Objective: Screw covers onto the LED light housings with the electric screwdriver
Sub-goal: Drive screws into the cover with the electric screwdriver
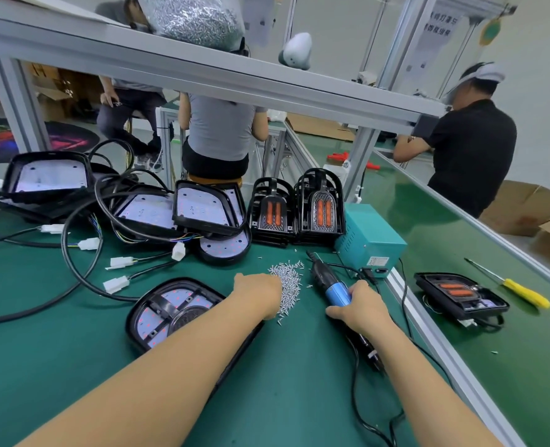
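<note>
A worker's right hand (pixel 360 306) is gripping the blue-bodied electric screwdriver (pixel 330 285), fingers wrapped round its barrel, the bit pointing away across the green bench mat (pixel 283 382) toward a teal power supply box (pixel 369 237). Just left of the screwdriver, the left hand (pixel 257 293) is reaching into a loose pile of small silver screws (pixel 288 279), its fingertips hidden in the heap, so whether they are pinching a screw cannot be told. Left of the screwdriver and under the left forearm, an LED light housing (pixel 167 311) is lying with its black cover in place. Beyond the screwdriver, more open housings (pixel 207 204) are sitting tangled in black cables, beside two stacks of black covers (pixel 296 208). Right of the screwdriver, past the bench rail, an assembled light (pixel 459 293) and a yellow-handled screwdriver (pixel 522 291) are resting.
</note>
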`<state>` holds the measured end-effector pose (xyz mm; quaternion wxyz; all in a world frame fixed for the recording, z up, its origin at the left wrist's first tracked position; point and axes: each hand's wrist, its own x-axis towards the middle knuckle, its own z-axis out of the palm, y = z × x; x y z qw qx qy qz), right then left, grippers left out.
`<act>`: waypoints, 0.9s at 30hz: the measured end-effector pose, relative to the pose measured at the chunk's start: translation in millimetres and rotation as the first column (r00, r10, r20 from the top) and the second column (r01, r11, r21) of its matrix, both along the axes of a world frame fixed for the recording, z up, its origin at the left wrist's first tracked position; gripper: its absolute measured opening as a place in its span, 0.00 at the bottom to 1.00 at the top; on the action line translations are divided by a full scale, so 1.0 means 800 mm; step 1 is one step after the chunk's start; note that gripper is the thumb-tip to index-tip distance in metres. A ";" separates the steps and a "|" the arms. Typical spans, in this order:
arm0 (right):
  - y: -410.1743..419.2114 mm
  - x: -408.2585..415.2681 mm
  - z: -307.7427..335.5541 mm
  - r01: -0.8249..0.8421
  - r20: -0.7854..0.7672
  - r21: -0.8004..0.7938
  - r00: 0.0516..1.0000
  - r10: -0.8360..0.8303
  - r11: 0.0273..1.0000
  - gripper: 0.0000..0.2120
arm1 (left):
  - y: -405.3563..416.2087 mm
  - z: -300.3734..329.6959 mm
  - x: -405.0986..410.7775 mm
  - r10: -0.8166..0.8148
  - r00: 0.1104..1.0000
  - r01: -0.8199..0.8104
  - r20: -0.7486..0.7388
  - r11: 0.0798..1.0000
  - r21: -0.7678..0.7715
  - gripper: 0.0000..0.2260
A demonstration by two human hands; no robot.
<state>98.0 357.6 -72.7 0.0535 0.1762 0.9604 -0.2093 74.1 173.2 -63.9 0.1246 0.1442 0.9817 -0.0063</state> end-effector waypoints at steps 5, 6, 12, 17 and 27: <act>-0.001 -0.001 -0.003 0.010 -0.013 -0.058 1.000 -0.011 0.998 0.29 | -0.003 0.000 0.004 0.004 0.999 0.000 -0.038 0.994 0.109 0.05; 0.000 -0.001 -0.004 0.013 -0.023 -0.082 1.000 -0.015 0.997 0.31 | -0.004 0.000 0.003 0.019 0.999 -0.014 -0.033 0.990 0.143 0.08; 0.009 -0.001 -0.005 -0.036 0.008 -0.142 0.999 0.037 0.989 0.26 | -0.015 0.007 -0.003 0.086 0.996 -0.064 -0.027 0.886 0.459 0.07; 0.010 -0.001 0.014 -0.058 -0.112 -0.429 0.994 0.011 0.901 0.09 | -0.049 0.033 0.005 0.197 0.967 -0.232 0.162 0.414 0.880 0.05; -0.041 0.004 0.126 -0.372 -0.430 -0.901 0.837 -0.338 0.225 0.11 | -0.120 0.032 0.076 -0.023 0.824 -0.510 0.567 -0.465 0.723 0.04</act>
